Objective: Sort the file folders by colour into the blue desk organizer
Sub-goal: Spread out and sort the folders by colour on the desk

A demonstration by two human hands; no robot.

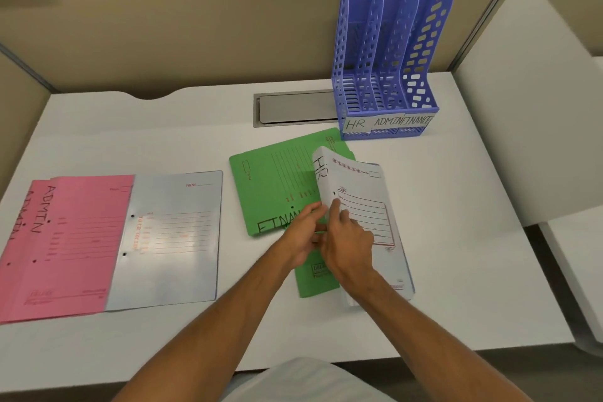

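In the centre-right of the frame, both hands raise the white HR folders (365,206) off the green FINANCE folders (277,179). The right hand (349,248) has its fingers curled over the lifted left edge and the left hand (301,238) pinches it beneath, probably to carry the set together. The blue desk organizer (434,26), upper right on the bench (456,173), is empty.

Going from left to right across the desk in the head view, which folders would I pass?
Pink ADMIN folders → pale blue folder → green FINANCE folders → white HR folder.
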